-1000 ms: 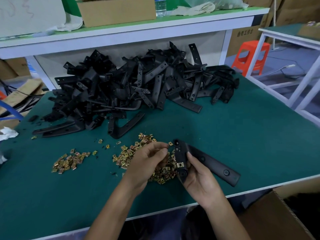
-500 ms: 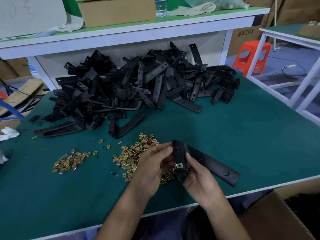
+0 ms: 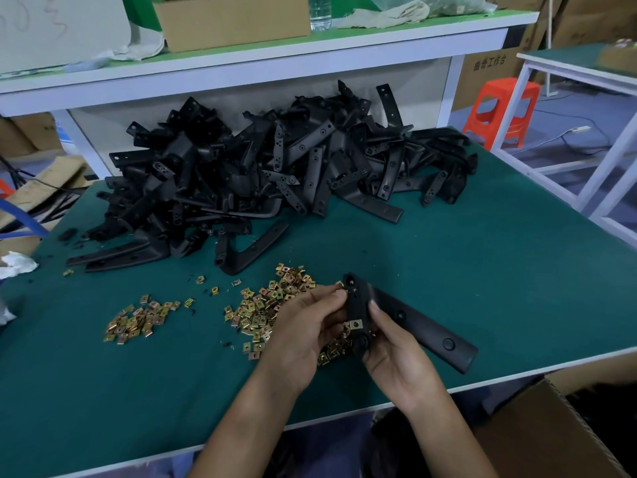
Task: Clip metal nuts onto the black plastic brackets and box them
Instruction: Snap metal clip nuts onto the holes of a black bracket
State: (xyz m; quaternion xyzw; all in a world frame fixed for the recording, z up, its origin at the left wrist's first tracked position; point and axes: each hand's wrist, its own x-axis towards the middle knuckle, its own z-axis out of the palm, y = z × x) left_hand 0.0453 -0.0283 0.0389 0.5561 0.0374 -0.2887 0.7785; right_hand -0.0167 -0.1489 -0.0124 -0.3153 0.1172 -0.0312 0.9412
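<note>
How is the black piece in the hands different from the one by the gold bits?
The held bracket is gripped by both the left hand and right hand; the loose bracket lies untouched on the table. The held bracket wears a gold nut; the loose bracket shows none. Both are black and bent.

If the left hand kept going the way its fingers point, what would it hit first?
The black bracket held by the right hand. The left hand pinches at its edge, so there is no gap to cross. Past it lies only green mat, though depth is hard to judge.
</note>
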